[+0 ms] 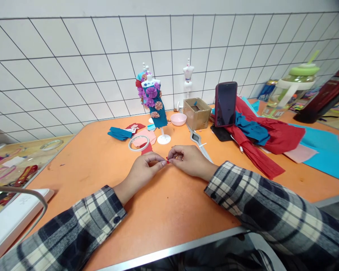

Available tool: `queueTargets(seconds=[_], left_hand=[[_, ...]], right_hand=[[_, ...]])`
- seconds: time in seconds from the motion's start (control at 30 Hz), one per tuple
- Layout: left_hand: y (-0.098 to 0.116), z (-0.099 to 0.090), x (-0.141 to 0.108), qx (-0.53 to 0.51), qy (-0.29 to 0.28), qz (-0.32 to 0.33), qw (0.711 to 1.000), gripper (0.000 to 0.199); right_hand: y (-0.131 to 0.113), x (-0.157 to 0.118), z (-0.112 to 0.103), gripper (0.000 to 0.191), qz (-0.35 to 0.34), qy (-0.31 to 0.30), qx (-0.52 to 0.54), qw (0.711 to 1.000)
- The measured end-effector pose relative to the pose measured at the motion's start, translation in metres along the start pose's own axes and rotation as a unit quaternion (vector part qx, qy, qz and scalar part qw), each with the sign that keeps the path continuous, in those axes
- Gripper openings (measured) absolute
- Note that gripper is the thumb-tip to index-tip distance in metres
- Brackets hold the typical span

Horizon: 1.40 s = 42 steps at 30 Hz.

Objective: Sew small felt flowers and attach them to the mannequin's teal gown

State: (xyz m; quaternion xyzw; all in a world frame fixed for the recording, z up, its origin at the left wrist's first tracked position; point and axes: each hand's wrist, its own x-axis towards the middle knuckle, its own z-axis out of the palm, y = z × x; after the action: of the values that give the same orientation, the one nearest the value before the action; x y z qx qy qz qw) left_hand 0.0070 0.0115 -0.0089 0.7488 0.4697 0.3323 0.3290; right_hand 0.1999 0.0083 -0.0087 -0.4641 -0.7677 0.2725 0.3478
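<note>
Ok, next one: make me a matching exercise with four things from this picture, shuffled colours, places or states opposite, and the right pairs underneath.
Things:
1. tape roll
2. bowl
3. phone
4. small red piece

Descriptions:
A. propped up, screen dark
B. pinched between left hand and right hand
C. pale pink, beside the cardboard box
D. a ring lying flat

Pairs: 1-D, 2-C, 3-A, 4-B

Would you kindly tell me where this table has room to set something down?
Bare tabletop shows between the white block and the tape roll, and between the right hand and the metal edge. The right side is crowded with red fabric and the phone.
</note>
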Motion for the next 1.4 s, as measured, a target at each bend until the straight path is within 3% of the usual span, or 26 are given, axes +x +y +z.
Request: queueTargets(seconds=[0.2, 0.4, 0.57, 0.67, 0.77, 0.87, 0.97, 1.1, 1.4], left_hand=[[-0.004, 0.001, 0.0, 0.003, 0.0, 0.005, 1.0, 0.022], [-0.003, 0.0, 0.0, 0.013, -0.004, 0.025, 1.0, 0.019], [-0.001, 0.0, 0.0, 0.026, -0.014, 0.032, 0.999, 0.02], [-0.001, 0.001, 0.0, 0.031, -0.017, 0.035, 0.999, 0.019], [-0.003, 0.001, 0.0, 0.066, -0.02, 0.046, 0.997, 0.018], [-0.003, 0.0, 0.0, 0.124, -0.043, 0.057, 0.99, 0.016], [-0.003, 0.0, -0.001, 0.178, -0.031, 0.078, 0.98, 0.017], [-0.003, 0.002, -0.002, 0.235, -0.022, 0.117, 0.965, 0.015], [0.0, 0.005, -0.002, 0.292, -0.048, 0.111, 0.949, 0.011]], right_hand=[[0.002, 0.001, 0.003, 0.012, 0.034, -0.014, 0.069, 0.997], [0.001, 0.001, 0.001, 0.015, 0.141, -0.061, 0.156, 0.976], [0.004, 0.002, 0.002, 0.014, 0.156, -0.067, 0.165, 0.971], [0.007, 0.003, 0.003, 0.012, 0.12, -0.057, 0.109, 0.985], [0.006, 0.002, 0.002, 0.012, 0.057, -0.034, -0.015, 0.998], [0.001, -0.001, 0.0, 0.013, 0.026, -0.05, -0.123, 0.991], [-0.001, -0.004, 0.0, 0.013, 0.003, -0.077, -0.194, 0.978], [-0.001, -0.005, 0.002, 0.014, -0.012, -0.087, -0.236, 0.968], [-0.009, -0.006, -0.001, 0.015, 0.024, -0.109, -0.253, 0.961]])
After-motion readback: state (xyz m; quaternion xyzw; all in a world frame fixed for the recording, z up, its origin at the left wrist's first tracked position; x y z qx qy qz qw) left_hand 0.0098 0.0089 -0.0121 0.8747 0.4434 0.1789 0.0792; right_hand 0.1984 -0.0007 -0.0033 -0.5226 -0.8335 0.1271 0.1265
